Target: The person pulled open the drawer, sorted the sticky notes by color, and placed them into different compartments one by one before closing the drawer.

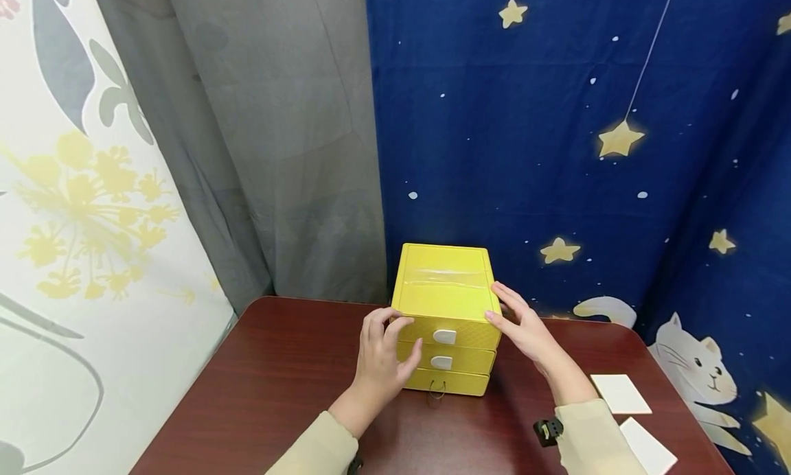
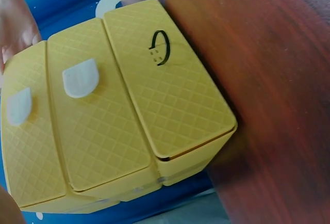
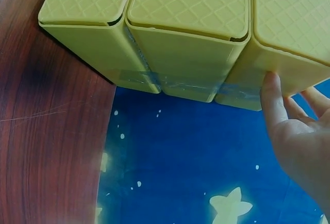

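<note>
A yellow three-drawer storage box (image 1: 445, 276) stands on the table, its drawers closed. White tabs (image 1: 444, 336) mark the upper two drawers, and the bottom one carries a thin dark cord loop (image 2: 167, 48). My left hand (image 1: 380, 355) is at the box's front left corner, fingers loosely bent near the top edge and thumb apart in front of the drawers. Against the right side, near the top, rest the extended fingers of my right hand (image 1: 525, 331). In the right wrist view, a fingertip (image 3: 271, 79) touches the top section's side wall. Clear tape (image 3: 180, 84) runs across the sections.
The dark red wooden table (image 1: 296, 386) bears two white square cards (image 1: 621, 393) at the right. Behind it hang a grey curtain (image 1: 296, 152) and a blue star-patterned curtain (image 1: 482, 152). A white patterned cloth (image 1: 93, 365) borders the left side.
</note>
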{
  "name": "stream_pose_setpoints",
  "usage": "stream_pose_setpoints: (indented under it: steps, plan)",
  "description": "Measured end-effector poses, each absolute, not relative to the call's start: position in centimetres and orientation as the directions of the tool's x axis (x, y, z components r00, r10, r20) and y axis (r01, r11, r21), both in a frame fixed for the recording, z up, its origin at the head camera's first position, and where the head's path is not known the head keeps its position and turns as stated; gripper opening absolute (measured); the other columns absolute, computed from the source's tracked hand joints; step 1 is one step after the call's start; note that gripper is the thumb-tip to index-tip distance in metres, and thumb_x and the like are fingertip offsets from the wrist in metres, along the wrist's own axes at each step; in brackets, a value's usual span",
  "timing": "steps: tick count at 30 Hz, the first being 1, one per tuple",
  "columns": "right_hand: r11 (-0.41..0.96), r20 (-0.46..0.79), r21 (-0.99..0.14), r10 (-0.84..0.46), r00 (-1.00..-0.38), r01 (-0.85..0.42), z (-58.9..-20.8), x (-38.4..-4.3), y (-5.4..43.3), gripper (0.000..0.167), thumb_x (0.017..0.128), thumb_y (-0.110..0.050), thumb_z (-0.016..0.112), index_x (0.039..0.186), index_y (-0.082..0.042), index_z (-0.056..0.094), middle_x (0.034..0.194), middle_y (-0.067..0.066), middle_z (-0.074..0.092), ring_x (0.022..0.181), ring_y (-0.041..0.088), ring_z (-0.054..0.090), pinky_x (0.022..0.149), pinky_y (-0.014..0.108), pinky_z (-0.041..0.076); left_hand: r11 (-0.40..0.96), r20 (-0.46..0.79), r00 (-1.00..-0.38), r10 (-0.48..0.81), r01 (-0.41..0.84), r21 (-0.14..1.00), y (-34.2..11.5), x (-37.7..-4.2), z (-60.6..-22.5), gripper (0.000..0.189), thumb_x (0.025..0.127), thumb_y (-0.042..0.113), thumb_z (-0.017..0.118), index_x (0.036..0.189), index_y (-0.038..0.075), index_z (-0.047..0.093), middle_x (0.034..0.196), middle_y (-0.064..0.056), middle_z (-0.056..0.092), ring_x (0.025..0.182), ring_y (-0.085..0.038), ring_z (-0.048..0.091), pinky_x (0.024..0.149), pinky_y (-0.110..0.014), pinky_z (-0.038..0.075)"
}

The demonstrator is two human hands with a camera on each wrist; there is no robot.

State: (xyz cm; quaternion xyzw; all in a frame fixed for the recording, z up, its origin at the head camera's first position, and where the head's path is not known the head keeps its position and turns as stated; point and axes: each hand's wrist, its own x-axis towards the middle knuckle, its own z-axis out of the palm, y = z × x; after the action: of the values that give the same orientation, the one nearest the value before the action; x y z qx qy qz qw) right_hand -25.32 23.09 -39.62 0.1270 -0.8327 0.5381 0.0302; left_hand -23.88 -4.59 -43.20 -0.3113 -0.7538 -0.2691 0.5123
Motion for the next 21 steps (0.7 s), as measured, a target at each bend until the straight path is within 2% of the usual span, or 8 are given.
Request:
stream_pose_setpoints:
  steps: [3,6,9,12,16,21]
  plan:
    - [0.397,0.191,-0.884,-0.175,-0.966,-0.247,-39.5,-25.1,23.0,0.066,0.093,-0.031,0.059,0.149,-0.013,0.030,0.157,0.008,0.018,0.136,0.035,0.035,0.103,0.044,0.038,0.665,0.926,-0.329,0.186,0.736,0.128,-4.6,-24.0,-42.7,0.045,0.072,0.016,0.072,0.113,0.007,0.055,0.115,-0.015,0.048,0.106,-0.030,0.044,0.090,-0.041,0.039]
    - [0.406,0.203,-0.877,-0.169,-0.965,-0.255,-39.5,-24.8,22.8,0.065,0.094,-0.030,0.059,0.149,-0.011,0.030,0.157,0.011,0.018,0.136,0.036,0.035,0.102,0.041,0.039,0.678,0.895,-0.406,0.185,0.712,0.183,-4.8,-24.1,-42.0,0.052,0.077,0.022,0.070,0.124,0.009,0.052,0.124,-0.014,0.047,0.114,-0.030,0.042,0.095,-0.043,0.038]
    - [0.422,0.221,-0.867,-0.151,-0.963,-0.265,-39.4,-24.5,22.6,0.063,0.094,-0.028,0.059,0.148,-0.009,0.032,0.155,0.015,0.020,0.135,0.038,0.035,0.104,0.046,0.038,0.685,0.849,-0.494,0.186,0.684,0.248,-5.0,-24.4,-41.4,0.059,0.083,0.029,0.066,0.136,0.010,0.046,0.136,-0.013,0.043,0.123,-0.030,0.039,0.098,-0.045,0.038]
    - [0.445,0.223,-0.858,-0.127,-0.967,-0.256,-39.4,-24.2,22.3,0.061,0.094,-0.029,0.058,0.147,-0.009,0.033,0.154,0.017,0.022,0.136,0.040,0.034,0.106,0.051,0.034,0.694,0.778,-0.601,0.184,0.640,0.331,-5.2,-24.9,-40.7,0.066,0.089,0.035,0.060,0.146,0.015,0.034,0.146,-0.009,0.035,0.131,-0.027,0.035,0.100,-0.048,0.039]
    - [0.462,0.209,-0.856,-0.100,-0.973,-0.232,-39.1,-23.9,22.1,0.061,0.095,-0.033,0.056,0.147,-0.011,0.034,0.154,0.016,0.023,0.137,0.040,0.032,0.107,0.053,0.032,0.687,0.650,-0.738,0.184,0.569,0.451,-5.3,-25.5,-39.7,0.067,0.094,0.041,0.052,0.151,0.022,0.022,0.154,-0.004,0.026,0.139,-0.025,0.028,0.104,-0.052,0.037]
    - [0.474,0.218,-0.849,-0.090,-0.972,-0.234,-39.1,-23.9,22.0,0.061,0.095,-0.034,0.056,0.147,-0.011,0.035,0.154,0.016,0.025,0.137,0.038,0.031,0.108,0.052,0.031,0.658,0.478,-0.856,0.197,0.477,0.582,-5.1,-26.6,-38.2,0.070,0.095,0.048,0.049,0.152,0.021,0.019,0.157,-0.006,0.018,0.143,-0.029,0.021,0.110,-0.054,0.028]
